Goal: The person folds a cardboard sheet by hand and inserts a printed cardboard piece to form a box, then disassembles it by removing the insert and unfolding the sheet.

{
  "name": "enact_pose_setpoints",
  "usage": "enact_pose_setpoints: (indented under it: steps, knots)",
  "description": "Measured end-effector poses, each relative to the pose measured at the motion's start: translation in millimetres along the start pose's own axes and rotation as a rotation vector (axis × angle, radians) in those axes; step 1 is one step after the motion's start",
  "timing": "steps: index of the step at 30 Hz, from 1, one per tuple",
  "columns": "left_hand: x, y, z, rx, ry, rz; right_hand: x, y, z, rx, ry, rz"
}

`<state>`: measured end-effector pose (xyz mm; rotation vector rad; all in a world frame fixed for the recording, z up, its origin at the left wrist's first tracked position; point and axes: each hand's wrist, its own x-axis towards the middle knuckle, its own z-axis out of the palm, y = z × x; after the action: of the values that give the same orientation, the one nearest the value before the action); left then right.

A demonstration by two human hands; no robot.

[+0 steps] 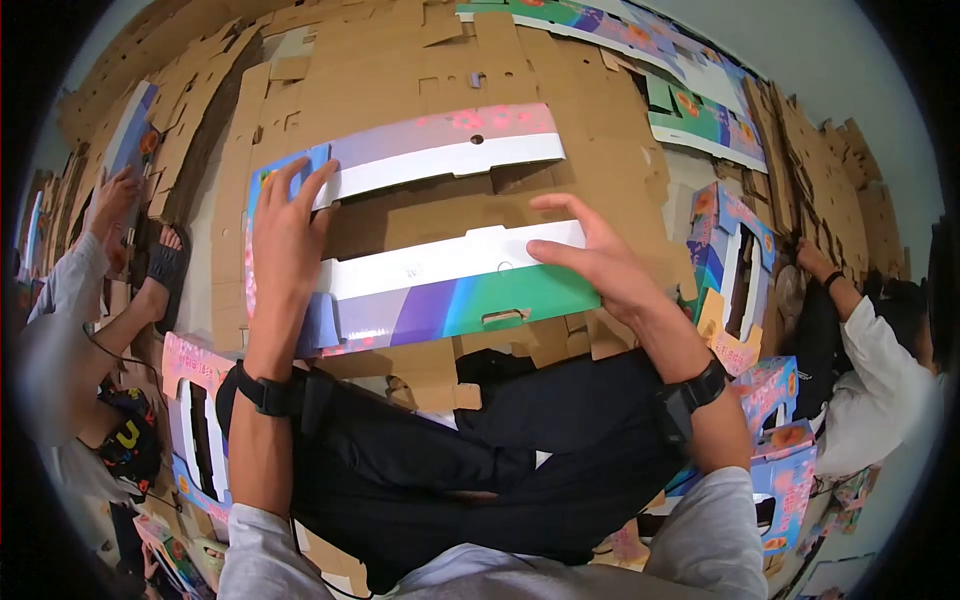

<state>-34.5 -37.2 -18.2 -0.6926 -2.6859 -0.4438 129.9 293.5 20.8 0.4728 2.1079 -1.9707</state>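
A printed cardboard box (400, 317), partly folded, lies in front of me, with a long opening between its two white-edged flaps. Its front is green, blue and purple; its far side is pink and lilac. My left hand (287, 230) rests over the box's left end, fingers spread on the blue corner flap. At the right, my right hand (600, 258) has its thumb on the near white flap and its index finger stretched above it, with a gap between them. Both hands touch the box without wrapping round it.
Flattened brown cardboard (380, 60) covers the floor. Folded printed boxes stand at the right (735, 260) and left (195, 430). Printed sheets (700, 120) lie at the back right. One person (865, 390) sits at the right, another's hand (115, 200) shows at the left.
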Motion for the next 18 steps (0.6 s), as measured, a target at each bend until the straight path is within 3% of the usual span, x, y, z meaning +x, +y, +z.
enact_pose_setpoints:
  steps: [5,8,13,18]
  knots:
    - [1.9,-5.9,1.7,0.036,0.047,-0.027,11.8,15.8,-6.4,-0.151,0.121,-0.023]
    - [3.9,-14.5,0.8,0.044,0.072,-0.038,9.8,17.3,-9.8,0.041,0.085,-0.012]
    - [9.9,-30.3,-11.2,0.05,0.132,-0.141,10.1,26.8,-9.0,-0.047,-0.066,-0.058]
    - [9.6,-5.4,-14.6,0.01,0.259,-0.166,10.2,29.1,25.2,0.003,-0.151,0.003]
